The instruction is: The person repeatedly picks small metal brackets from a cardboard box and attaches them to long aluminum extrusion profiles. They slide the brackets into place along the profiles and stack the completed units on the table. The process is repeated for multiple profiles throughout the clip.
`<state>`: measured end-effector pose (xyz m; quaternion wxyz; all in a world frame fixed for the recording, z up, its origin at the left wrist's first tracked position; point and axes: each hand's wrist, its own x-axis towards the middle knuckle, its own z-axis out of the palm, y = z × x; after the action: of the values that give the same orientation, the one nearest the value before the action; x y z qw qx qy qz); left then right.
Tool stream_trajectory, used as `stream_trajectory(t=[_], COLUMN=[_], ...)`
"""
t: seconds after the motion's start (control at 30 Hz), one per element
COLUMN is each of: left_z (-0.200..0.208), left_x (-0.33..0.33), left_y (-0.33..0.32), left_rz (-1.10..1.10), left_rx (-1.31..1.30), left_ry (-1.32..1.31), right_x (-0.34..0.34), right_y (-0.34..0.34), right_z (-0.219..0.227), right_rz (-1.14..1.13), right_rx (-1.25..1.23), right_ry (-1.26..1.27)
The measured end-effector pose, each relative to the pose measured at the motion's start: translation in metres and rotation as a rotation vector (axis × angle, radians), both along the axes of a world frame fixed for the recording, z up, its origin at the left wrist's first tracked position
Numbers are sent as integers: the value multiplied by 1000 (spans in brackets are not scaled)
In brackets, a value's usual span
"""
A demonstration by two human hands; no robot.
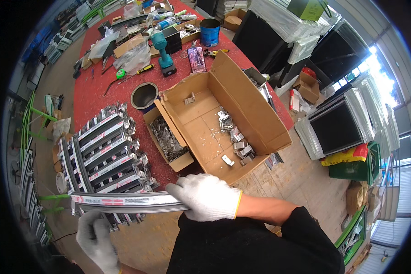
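Observation:
My right hand (208,196), in a white knit glove, is closed around the right end of a long silver metal profile (128,202). The profile has a printed film strip along it and lies crosswise in front of my body. Just below its left end is my left hand (97,236), also gloved, with fingers bent and apart; I see nothing in its grasp. Behind the held piece, a pile of similar profiles (109,157) is stacked crosswise on the red table (91,82).
A large open carton (192,118) holds small metal brackets (244,148). Beside it stand a narrow carton of dark metal pieces (164,137) and a round can (144,95). Farther back are a teal cordless drill (162,50), a phone (197,60), a tape measure (120,73) and a blue tin (209,34).

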<state>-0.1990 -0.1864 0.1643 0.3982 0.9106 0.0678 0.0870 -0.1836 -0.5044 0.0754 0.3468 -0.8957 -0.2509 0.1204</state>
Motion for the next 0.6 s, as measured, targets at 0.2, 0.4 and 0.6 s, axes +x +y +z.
stream_trajectory(t=[0.2,0.4,0.6], left_z=[-43,-53,-70], left_x=[16,27,23], left_y=[-73,-90,-81], left_rz=[-591,-798,-767], left_rx=[316,509,314], left_ry=[-102,488,654], right_x=[2,4,15], right_y=[-9,-13,-10], right_z=[-9,-14,-13], right_rz=[142,229,356], right_rx=[-143,-167,-197], right_ry=[31,64,126])
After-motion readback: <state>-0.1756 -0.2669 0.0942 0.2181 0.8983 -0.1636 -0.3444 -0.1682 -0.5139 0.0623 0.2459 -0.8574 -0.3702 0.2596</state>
